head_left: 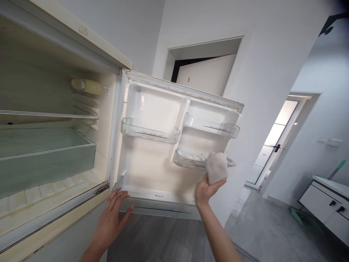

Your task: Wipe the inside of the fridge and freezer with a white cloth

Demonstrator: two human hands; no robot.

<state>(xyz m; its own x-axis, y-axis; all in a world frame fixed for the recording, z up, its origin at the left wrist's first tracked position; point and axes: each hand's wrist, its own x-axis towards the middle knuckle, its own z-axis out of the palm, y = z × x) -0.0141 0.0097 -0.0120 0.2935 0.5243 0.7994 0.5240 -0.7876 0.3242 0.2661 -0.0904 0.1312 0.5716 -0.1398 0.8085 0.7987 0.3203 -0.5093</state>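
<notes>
A whitish cloth is gripped in my right hand, in front of the right end of the small lower-right door bin. One corner of the cloth sticks out to the right. My left hand has its fingers stretched out and the thumb apart, at the left end of the long bottom door bin. Whether the fingertips touch that bin I cannot tell. The fridge door stands wide open, with clear bins at mid-height on the left and the upper right.
At left is the fridge interior, with a glass shelf, a greenish clear drawer and a yellowish lamp cover. A white wall and a doorway lie behind the door. A low white cabinet stands far right on grey floor.
</notes>
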